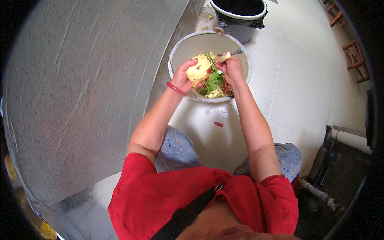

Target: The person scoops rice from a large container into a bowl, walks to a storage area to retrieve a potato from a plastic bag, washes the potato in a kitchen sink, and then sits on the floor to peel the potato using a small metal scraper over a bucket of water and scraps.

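Over a white bucket (175,52), my left hand (184,76) is closed around a large, mostly peeled sweet potato (199,70). Its flesh is pale yellow, and small reddish patches of skin show on it. A red bangle (176,89) circles my left wrist. Just right of the sweet potato and apart from it, my right hand (233,68) grips what looks like a peeler (238,51), with a metal end and a pale part (225,57) by the thumb. My fingers hide some of this tool. Green leaves (214,85) and reddish and yellow peelings lie in the bucket below.
Behind the bucket stands a bin (240,17) lined with a black bag. A reddish peel scrap (218,124) lies on the pale floor before me. A grey sheet-like surface (80,88) rises at left. Pipes (352,141) run at right, and brown wooden furniture (354,56) stands far right.
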`<act>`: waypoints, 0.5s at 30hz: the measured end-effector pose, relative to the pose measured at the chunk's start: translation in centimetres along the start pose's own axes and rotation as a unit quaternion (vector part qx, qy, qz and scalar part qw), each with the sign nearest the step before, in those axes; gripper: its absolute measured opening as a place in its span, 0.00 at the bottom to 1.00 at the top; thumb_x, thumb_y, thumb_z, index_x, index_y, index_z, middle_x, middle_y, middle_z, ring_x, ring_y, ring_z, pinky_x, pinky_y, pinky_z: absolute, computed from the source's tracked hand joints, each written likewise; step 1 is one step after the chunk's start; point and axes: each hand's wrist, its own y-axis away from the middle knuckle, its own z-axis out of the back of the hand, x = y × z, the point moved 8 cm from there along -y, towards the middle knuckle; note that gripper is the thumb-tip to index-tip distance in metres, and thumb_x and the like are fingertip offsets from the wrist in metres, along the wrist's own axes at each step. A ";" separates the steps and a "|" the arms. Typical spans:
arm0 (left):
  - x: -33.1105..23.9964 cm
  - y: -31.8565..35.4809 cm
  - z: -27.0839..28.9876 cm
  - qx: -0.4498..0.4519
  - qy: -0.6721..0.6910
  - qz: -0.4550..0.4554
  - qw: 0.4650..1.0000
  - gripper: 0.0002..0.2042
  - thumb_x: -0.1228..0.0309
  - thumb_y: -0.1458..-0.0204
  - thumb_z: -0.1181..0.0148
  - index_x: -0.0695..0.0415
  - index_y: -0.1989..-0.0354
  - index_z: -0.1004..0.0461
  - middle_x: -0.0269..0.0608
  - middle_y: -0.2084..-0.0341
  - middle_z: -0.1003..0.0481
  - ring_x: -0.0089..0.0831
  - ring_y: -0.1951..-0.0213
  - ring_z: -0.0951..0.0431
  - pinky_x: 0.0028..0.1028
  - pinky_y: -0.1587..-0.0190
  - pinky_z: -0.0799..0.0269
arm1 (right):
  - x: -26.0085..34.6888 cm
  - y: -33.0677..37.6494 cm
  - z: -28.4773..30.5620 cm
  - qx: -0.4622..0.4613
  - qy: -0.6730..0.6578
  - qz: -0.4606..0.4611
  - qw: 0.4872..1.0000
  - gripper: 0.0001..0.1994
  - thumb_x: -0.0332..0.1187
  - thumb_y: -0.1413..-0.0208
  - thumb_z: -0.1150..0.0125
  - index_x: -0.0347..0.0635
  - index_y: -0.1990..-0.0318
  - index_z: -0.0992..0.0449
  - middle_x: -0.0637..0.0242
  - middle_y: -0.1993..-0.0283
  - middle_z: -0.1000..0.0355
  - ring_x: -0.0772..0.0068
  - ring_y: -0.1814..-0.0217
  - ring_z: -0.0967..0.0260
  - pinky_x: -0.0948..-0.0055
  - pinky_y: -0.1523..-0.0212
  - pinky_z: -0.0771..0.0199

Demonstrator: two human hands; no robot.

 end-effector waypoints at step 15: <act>-1.9 0.1 0.6 -0.200 -0.080 -0.177 0.960 0.14 0.60 0.48 0.53 0.57 0.60 0.33 0.37 0.71 0.28 0.27 0.70 0.26 0.25 0.72 0.30 | 0.4 1.7 -3.8 0.102 0.173 0.113 0.973 0.13 0.30 0.49 0.48 0.31 0.57 0.33 0.63 0.63 0.30 0.76 0.63 0.34 0.76 0.61 0.34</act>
